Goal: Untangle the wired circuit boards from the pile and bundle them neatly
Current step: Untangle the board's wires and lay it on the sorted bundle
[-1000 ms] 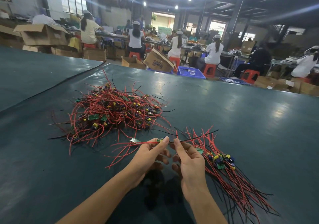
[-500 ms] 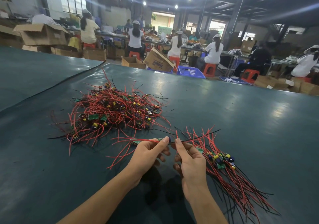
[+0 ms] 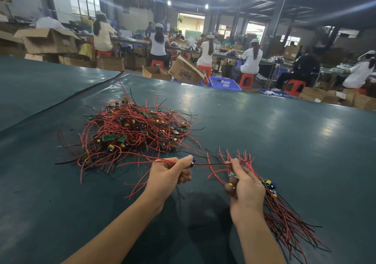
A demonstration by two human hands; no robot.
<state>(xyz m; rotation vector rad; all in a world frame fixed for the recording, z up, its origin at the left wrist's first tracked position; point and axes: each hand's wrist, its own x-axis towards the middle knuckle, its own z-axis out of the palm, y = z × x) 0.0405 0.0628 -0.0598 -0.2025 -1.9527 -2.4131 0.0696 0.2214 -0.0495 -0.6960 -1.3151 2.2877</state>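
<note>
one wired board (image 3: 193, 163) stretched between pinching left hand (image 3: 166, 175) and right hand (image 3: 247, 187), beside the pile (image 3: 138, 129).

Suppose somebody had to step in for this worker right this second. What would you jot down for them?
Left hand: pinches one wired board beside its red wires.
Right hand: pinches that board's black wire, drawn taut between the hands.
Tangled pile: on the green table, ahead and left, large.
Sorted bundle: on the table by the right hand, wires lying the same way.
Done: part of the lot bundled.
Left: add this board to the bundle, then go on with the pile.
</note>
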